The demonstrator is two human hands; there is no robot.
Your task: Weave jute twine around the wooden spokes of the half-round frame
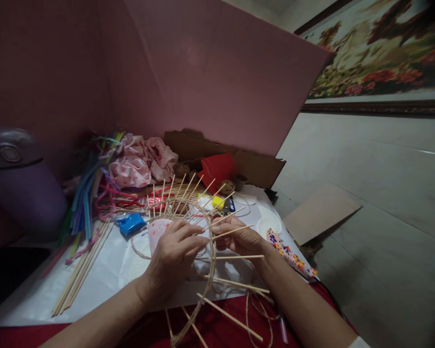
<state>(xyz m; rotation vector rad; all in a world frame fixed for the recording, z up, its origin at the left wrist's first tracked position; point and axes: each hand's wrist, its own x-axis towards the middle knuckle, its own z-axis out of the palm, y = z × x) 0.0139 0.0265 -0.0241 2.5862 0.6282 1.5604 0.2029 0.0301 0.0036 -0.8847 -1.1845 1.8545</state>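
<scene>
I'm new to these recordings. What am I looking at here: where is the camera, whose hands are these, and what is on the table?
There is no machine here. One camera sits on a person's head and looks down at their own bare hands. The left hand and right hand meet at the rim of a twine-wrapped hoop and grip it. Thin sticks fan out from the hoop. On the white-covered table lie loose sticks, a blue packet, pink cloth, coloured strands, a red cup and cardboard.
</scene>
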